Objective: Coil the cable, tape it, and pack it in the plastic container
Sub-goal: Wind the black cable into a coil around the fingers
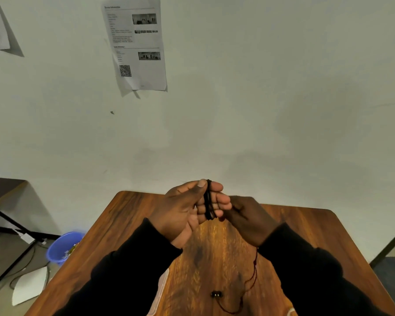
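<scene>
While both hands are raised above the wooden tabletop (294, 226), the left hand (187, 208) is turned palm-up with its fingers (219, 199) held flat and close together, and the dark cable (208, 201) is wound in several loops around those fingers, the thumb lying alongside the turns at the top. The right hand (249, 215) sits just beside it, touching the left fingertips, its own fingers curled in towards the coil; whether it is pinching a strand I cannot tell, since its back faces us. A loose length of the cable trails down from below the right wrist, dark reddish in this light, to the near part of the tabletop, where it ends in a small black earbud pair (216, 294). Just left of that, under the left sleeve, the pale edge of a clear plastic container (161, 290) shows. A blue bucket (62, 247) stands on the floor to the left.
</scene>
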